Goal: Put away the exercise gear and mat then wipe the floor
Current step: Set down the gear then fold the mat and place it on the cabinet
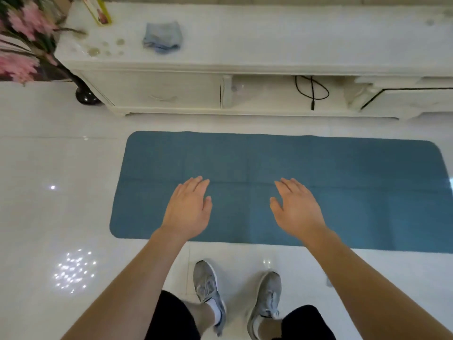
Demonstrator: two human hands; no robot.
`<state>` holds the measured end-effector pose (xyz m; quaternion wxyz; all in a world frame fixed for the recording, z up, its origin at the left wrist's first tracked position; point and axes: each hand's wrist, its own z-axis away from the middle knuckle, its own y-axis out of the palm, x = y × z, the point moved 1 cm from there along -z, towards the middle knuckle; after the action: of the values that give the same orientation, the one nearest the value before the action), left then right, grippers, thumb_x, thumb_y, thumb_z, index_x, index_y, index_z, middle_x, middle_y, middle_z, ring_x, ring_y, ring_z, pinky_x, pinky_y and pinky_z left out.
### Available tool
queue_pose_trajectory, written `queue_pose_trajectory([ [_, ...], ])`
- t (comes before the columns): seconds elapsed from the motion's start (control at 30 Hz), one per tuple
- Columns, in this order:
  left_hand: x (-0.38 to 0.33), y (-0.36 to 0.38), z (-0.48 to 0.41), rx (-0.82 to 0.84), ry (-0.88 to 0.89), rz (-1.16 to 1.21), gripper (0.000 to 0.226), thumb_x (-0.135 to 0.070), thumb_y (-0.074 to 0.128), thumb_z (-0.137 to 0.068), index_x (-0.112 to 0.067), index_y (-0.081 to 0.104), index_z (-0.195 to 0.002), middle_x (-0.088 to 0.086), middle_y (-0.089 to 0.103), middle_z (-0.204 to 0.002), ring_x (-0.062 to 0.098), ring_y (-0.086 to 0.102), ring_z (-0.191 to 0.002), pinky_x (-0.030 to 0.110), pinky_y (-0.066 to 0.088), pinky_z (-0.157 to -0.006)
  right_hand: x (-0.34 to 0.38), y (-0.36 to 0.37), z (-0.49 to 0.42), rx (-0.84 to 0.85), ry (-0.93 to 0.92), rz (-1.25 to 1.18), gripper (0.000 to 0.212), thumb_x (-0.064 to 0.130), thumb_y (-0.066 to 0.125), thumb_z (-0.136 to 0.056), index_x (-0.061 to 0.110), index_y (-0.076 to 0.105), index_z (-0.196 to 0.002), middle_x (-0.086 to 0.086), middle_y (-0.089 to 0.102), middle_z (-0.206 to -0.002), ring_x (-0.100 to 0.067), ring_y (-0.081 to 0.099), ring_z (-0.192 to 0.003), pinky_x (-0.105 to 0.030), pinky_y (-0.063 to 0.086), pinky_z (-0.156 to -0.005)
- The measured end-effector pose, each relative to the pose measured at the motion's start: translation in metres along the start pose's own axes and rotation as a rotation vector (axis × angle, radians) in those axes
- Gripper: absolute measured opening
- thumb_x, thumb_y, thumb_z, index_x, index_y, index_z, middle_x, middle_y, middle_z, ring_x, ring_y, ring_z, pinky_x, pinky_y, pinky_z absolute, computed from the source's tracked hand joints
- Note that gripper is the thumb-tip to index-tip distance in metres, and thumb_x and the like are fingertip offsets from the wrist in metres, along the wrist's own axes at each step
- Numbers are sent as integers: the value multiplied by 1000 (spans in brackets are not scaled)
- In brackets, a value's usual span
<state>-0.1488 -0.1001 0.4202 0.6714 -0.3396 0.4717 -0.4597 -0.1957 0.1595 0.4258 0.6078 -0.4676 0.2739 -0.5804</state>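
Overlapping the mat (245, 155), left hand (187, 209) and right hand (297, 209) spread; corner cropped.

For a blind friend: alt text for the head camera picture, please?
A person's left hand and right hand, both open, hover above a blue mat flat on the white floor. A crumpled cloth lies on the cabinet beyond.

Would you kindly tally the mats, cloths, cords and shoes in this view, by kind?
Mats: 1, the blue mat
Cloths: 1, the blue-grey cloth
Cords: 1, the black cord
Shoes: 2, the left shoe and right shoe
Total: 5
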Motion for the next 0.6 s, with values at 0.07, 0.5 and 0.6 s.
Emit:
queue_pose_trajectory([
  [0.07, 7, 54, -21, 24, -4, 16, 51, -30, 39, -103, -13, 37, -150, 5, 33, -158, 20, 26, -147, 35, 16, -122, -20, 45, -22, 17, -1, 13, 56, 41, 33, -99, 14, 34, -148, -4, 33, -155, -24, 21, -146, -37, 16, -120],
  [0.5, 51, 341, -149, 68, 44, 12, 55, -34, 39, -102, -16, 30, -153, 2, 27, -161, 18, 22, -148, 35, 13, -123, -140, 298, -153, 17, -74, 92, 57, 43, 33, -99, 17, 31, -150, -1, 28, -157, -20, 17, -147, -33, 9, -120],
  [0.6, 62, 382, -165, 44, 32, 1, 54, -33, 41, -101, -14, 34, -151, 5, 31, -159, 20, 26, -146, 37, 17, -122, -158, 338, -168, 3, -62, 59, 57, 43, 35, -98, 17, 32, -149, -1, 30, -157, -20, 18, -147, -34, 10, -120],
])
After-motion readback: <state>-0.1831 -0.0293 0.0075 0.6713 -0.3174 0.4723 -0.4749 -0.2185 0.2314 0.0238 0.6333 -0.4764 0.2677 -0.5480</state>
